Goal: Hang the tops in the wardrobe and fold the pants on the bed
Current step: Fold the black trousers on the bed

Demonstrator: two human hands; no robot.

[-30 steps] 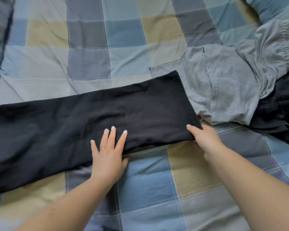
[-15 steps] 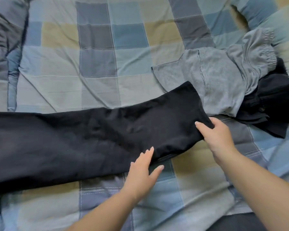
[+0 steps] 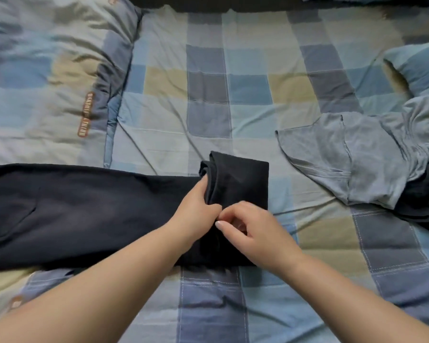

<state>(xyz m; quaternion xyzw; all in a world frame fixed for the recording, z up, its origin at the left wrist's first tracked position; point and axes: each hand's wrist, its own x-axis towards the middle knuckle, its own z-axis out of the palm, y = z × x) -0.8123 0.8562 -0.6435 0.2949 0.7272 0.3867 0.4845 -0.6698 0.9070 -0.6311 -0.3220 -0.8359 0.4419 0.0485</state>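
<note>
black pants (image 3: 72, 209) laid lengthwise across the checked bed (image 3: 233, 95), long part running off to the left, cuff end doubled back on itself into a thick fold (image 3: 240, 179) near mid-bed. likely laid flat so each fold stacks square; looks like an early fold, most of the length still unfolded.

left hand (image 3: 196, 214): fingers curled over the left edge of the fold, gripping the layers, probably to keep them aligned.

right hand (image 3: 248, 229): fingers curled in tight, narrow, at the near edge of the fold just beside the left hand; seems to pinch the cloth there, though the contact itself is hidden.

grey garment (image 3: 352, 164) crumpled to the right, well apart from the hands, lying on a dark garment (image 3: 421, 194). quilt (image 3: 47, 82) bunched at upper left.
</note>
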